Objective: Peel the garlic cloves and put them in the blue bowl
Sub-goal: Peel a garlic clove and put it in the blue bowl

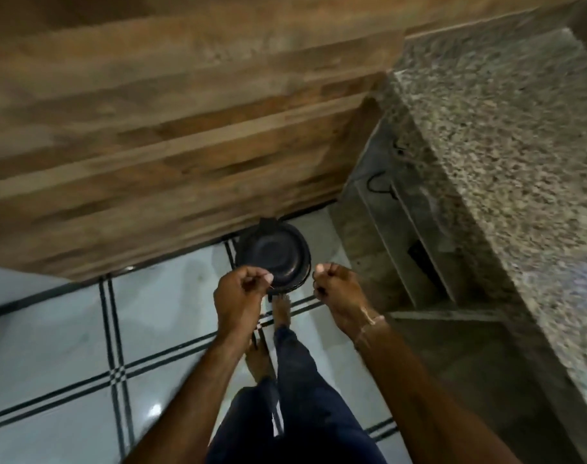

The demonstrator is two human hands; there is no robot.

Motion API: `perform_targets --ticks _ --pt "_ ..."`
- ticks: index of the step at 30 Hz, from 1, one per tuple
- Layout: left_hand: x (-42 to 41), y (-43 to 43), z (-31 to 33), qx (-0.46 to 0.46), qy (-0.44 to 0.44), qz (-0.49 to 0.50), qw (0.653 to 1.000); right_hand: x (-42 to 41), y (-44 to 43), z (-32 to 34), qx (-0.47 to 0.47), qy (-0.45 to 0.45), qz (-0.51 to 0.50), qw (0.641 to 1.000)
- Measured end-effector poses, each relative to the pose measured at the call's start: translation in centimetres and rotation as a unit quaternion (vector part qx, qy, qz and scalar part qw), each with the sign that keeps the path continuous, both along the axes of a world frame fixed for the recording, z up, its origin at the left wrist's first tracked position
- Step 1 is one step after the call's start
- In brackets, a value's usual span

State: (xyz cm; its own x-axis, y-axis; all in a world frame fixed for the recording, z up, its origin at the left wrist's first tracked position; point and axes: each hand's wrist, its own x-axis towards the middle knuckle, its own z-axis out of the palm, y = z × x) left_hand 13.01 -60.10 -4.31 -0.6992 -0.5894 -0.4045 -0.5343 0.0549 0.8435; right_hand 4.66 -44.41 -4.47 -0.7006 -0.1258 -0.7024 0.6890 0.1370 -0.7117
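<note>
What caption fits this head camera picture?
Both hands, left hand and right hand, curl above a black lidded bin on tiled floor.

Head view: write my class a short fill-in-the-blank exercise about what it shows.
1. The round black bin stands on the tiled ____.
2. Both hands, left hand and right hand, have their fingers ____.
3. The speckled stone counter lies to the person's ____.
4. The person's feet are ____.

Missing words: floor; curled; right; bare

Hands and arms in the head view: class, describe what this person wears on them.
Both forearms are bare, with no sleeves showing. The right hand has a thin light band at its wrist. The left hand shows no band, ring or glove.
</note>
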Motion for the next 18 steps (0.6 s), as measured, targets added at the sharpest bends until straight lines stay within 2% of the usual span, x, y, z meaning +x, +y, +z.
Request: perform_targets --ticks 5,8,14,18 --pt "-2.3 -3.4 -3.4 0.034 -0.042 0.065 0.996 -2.6 -4.0 -5.3 0.014 -0.047 0.040 0.998" --pt "-3.9 -4.5 -8.0 0.081 -0.093 0.097 0.988 -3.8 -5.2 -10.1 0.014 -0.107 0.019 0.994" --pt "-7.1 -5.7 -21.8 0.215 -0.195 0.187 0.939 -6.5 -7.6 -23.4 -0.014 -0.199 -0.030 0.980" --pt "-11.1 -6.4 -32.0 0.253 -0.220 0.177 0.925 -9.4 -9.9 -32.1 -0.001 -0.233 -0.052 0.971"
